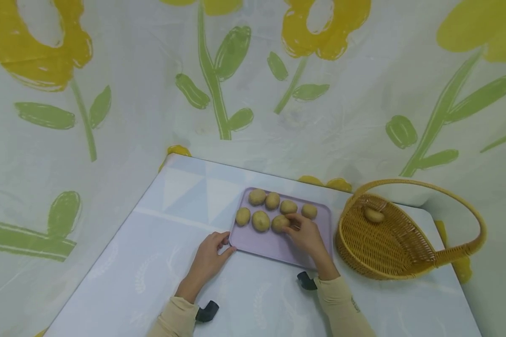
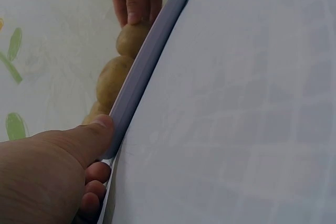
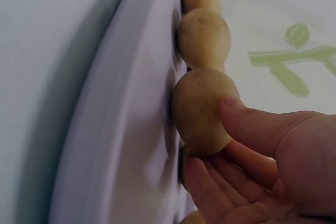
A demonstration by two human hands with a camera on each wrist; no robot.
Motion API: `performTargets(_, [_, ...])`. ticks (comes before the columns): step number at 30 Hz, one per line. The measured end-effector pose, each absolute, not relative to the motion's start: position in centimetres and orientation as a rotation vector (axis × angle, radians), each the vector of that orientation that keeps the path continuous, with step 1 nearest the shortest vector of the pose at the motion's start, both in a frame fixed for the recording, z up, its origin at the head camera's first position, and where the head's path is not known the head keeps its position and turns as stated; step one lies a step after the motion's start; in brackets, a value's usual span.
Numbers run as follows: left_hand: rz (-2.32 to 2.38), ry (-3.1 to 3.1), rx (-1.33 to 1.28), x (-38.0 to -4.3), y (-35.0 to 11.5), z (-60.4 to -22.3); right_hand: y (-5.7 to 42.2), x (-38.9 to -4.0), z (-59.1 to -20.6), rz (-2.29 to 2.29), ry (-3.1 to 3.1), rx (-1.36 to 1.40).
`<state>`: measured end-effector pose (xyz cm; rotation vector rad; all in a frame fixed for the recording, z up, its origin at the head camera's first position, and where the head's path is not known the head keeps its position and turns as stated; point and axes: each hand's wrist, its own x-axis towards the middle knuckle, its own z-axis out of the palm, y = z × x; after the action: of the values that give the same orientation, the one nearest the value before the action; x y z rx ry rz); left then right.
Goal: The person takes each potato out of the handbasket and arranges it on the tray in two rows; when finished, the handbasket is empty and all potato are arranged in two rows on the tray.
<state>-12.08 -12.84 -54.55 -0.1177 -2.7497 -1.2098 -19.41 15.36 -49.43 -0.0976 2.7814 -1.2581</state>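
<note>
My right hand [image 1: 306,235] holds a potato [image 3: 203,109] between thumb and fingers, in the front row on the purple tray [image 1: 274,249]. Up close in the right wrist view, this potato rests against the tray's surface. My left hand [image 1: 208,258] grips the tray's near left corner; the left wrist view shows the thumb on the rim and the other fingers curled below. Several more potatoes lie on the tray, among them a front-row potato [image 1: 260,221] beside the held one and a back-row potato [image 1: 257,197] at the far left corner.
To the tray's right stands a wicker basket [image 1: 362,267] with a tall handle, and one potato [image 1: 373,215] lies inside it. The pale patterned table [image 1: 135,276] ends at a flower-print cloth [image 1: 253,131] behind.
</note>
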Motion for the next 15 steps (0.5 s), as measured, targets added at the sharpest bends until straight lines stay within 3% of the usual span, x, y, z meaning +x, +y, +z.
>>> performTargets(15, [-1.208,-2.752,-0.127,-12.1,-12.8,-54.5,17.9,-19.1,-47.3,-1.220,2.758,-0.145])
